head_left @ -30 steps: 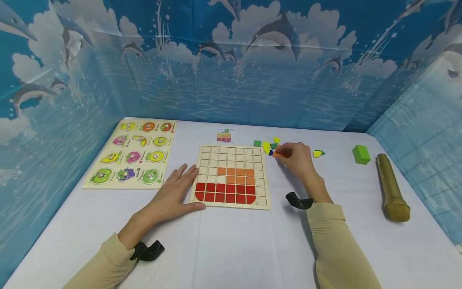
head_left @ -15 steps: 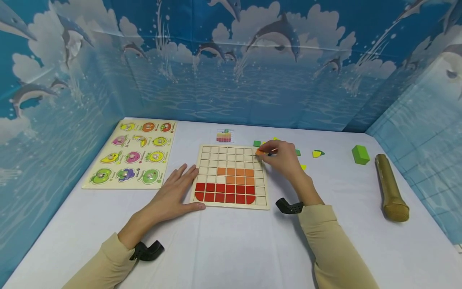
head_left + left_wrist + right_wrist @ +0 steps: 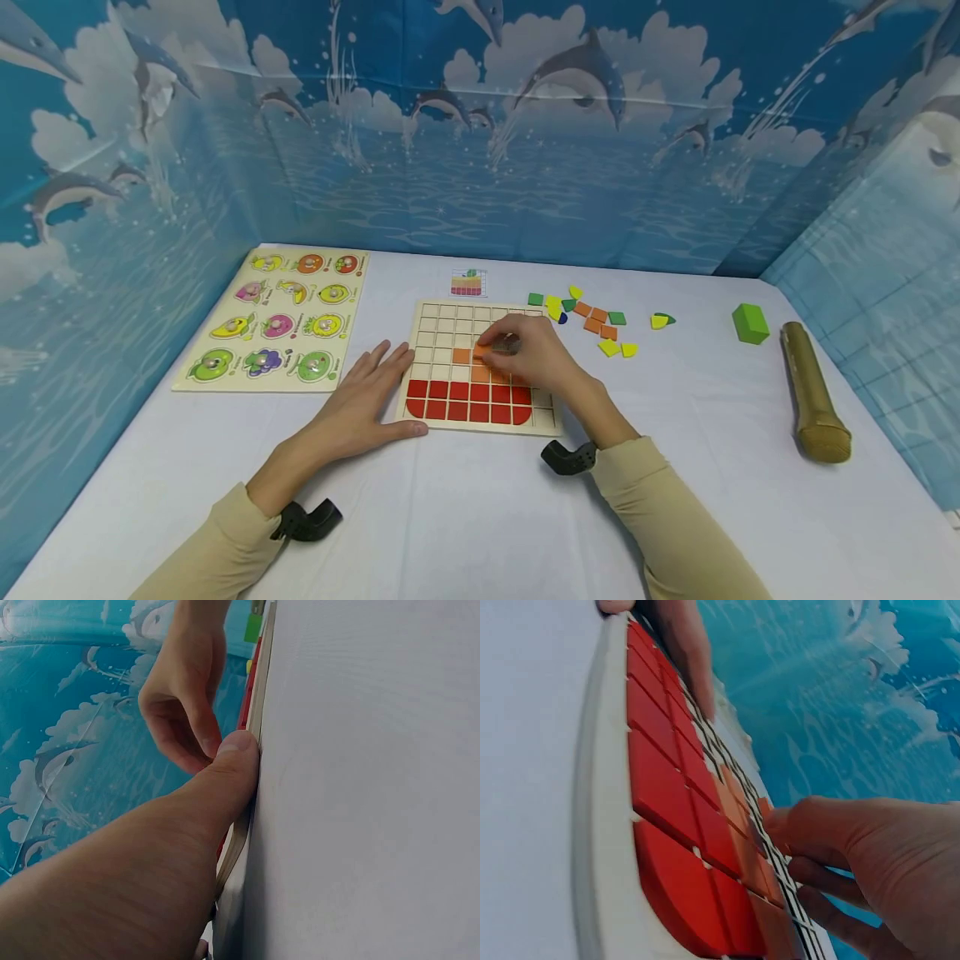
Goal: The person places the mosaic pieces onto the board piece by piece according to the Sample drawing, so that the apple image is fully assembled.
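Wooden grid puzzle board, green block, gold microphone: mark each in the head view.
Wooden grid puzzle board [image 3: 442, 321]: head view, on a bare cell near its far left corner.
Green block [image 3: 750, 322]: head view, on its top face.
Gold microphone [image 3: 808, 387]: head view, mid-handle.

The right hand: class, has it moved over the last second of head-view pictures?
Yes. The right hand went left and nearer, from the loose tiles beside the grid board to over the board's orange rows.

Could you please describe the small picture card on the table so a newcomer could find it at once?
Start at the wooden grid board in the middle. Just beyond its far edge lies a small card. Unlike the loose coloured tiles to its right, it is flat white paper.
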### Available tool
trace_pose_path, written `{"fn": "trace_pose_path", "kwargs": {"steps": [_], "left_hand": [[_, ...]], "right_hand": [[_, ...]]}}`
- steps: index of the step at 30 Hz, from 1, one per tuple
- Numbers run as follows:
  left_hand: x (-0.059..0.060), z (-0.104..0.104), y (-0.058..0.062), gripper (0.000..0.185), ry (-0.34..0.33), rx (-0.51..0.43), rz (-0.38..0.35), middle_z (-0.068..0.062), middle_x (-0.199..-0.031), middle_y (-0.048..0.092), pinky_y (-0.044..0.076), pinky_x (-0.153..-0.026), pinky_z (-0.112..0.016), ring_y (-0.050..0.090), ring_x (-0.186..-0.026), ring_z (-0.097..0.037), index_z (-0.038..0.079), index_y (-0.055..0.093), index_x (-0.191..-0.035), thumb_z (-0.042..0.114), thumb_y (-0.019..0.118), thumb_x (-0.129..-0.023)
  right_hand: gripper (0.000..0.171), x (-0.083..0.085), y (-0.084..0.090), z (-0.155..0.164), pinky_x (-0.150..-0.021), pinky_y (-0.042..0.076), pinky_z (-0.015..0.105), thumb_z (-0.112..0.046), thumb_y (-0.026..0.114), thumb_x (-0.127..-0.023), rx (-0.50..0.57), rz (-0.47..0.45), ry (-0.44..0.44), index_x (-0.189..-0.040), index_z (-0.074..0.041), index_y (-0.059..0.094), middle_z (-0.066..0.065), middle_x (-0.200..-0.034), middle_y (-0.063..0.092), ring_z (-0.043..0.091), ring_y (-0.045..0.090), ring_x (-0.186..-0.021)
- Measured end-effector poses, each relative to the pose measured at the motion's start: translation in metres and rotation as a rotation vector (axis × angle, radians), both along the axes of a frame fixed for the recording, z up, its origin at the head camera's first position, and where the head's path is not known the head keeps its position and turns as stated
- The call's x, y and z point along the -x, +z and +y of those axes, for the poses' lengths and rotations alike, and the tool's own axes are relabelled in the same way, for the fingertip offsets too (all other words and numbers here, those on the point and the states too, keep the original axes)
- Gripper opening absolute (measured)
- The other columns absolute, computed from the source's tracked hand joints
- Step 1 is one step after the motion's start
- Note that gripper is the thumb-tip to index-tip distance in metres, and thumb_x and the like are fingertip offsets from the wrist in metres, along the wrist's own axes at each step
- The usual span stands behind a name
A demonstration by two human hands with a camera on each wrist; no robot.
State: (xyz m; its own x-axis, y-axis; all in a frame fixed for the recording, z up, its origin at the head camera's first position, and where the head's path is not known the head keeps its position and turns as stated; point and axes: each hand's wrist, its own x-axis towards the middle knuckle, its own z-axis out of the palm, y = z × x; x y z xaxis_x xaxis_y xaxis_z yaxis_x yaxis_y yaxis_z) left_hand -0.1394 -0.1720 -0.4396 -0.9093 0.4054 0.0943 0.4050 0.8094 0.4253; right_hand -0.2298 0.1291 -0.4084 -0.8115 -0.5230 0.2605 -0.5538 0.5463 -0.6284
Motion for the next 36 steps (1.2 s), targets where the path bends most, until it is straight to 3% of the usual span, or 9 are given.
{"fn": "trace_pose_path", "kwargs": {"steps": [7, 13, 22, 27, 36], "left_hand": [[0.001, 0.001, 0.000, 0.112, -0.002, 0.009, -0.004, -0.006, -0.177, 0.021, 0.010, -0.134, -0.055, 0.008, -0.165, -0.033, 0.013, 0.025, -0.169, 0.068, 0.075, -0.086], [0.000, 0.001, 0.001, 0.112, -0.004, -0.003, -0.006, -0.006, -0.177, 0.022, 0.010, -0.134, -0.056, 0.009, -0.165, -0.033, 0.012, 0.026, -0.169, 0.068, 0.076, -0.085], [-0.001, 0.000, 0.001, 0.112, -0.001, -0.002, -0.003, -0.006, -0.177, 0.022, 0.009, -0.134, -0.054, 0.009, -0.165, -0.033, 0.012, 0.025, -0.169, 0.067, 0.076, -0.085], [-0.001, 0.000, 0.001, 0.112, -0.002, -0.008, -0.005, -0.007, -0.176, 0.022, 0.010, -0.134, -0.054, 0.009, -0.165, -0.033, 0.012, 0.025, -0.169, 0.067, 0.076, -0.085], [-0.002, 0.000, 0.001, 0.112, -0.004, -0.008, 0.003, -0.008, -0.176, 0.023, 0.010, -0.134, -0.055, 0.010, -0.165, -0.034, 0.011, 0.026, -0.168, 0.066, 0.077, -0.085]], "right_hand": [[0.019, -0.006, -0.007, -0.010, -0.090, 0.056, 0.034, -0.023, 0.087, -0.089, -0.040, -0.007, 0.082, -0.108, -0.020, 0.083, -0.009, -0.107, 0.077, 0.010, 0.066, -0.102], [0.012, -0.011, -0.005, -0.017, -0.088, 0.058, 0.033, -0.020, 0.085, -0.091, -0.029, 0.036, 0.160, -0.103, -0.018, 0.085, -0.008, -0.101, 0.077, 0.010, 0.066, -0.100], [0.007, -0.012, -0.004, -0.021, -0.088, 0.059, 0.031, -0.019, 0.083, -0.093, -0.047, 0.053, 0.179, -0.100, -0.017, 0.085, -0.009, -0.099, 0.076, 0.009, 0.066, -0.098], [0.010, -0.007, -0.003, -0.013, -0.088, 0.059, 0.036, -0.020, 0.083, -0.093, -0.009, 0.077, 0.118, -0.102, -0.018, 0.085, -0.010, -0.100, 0.077, 0.009, 0.067, -0.098], [0.017, 0.011, 0.006, 0.032, -0.094, 0.060, 0.048, -0.014, 0.082, -0.093, 0.010, 0.029, -0.150, -0.109, -0.010, 0.083, 0.007, -0.111, 0.077, 0.028, 0.070, -0.105]]}}
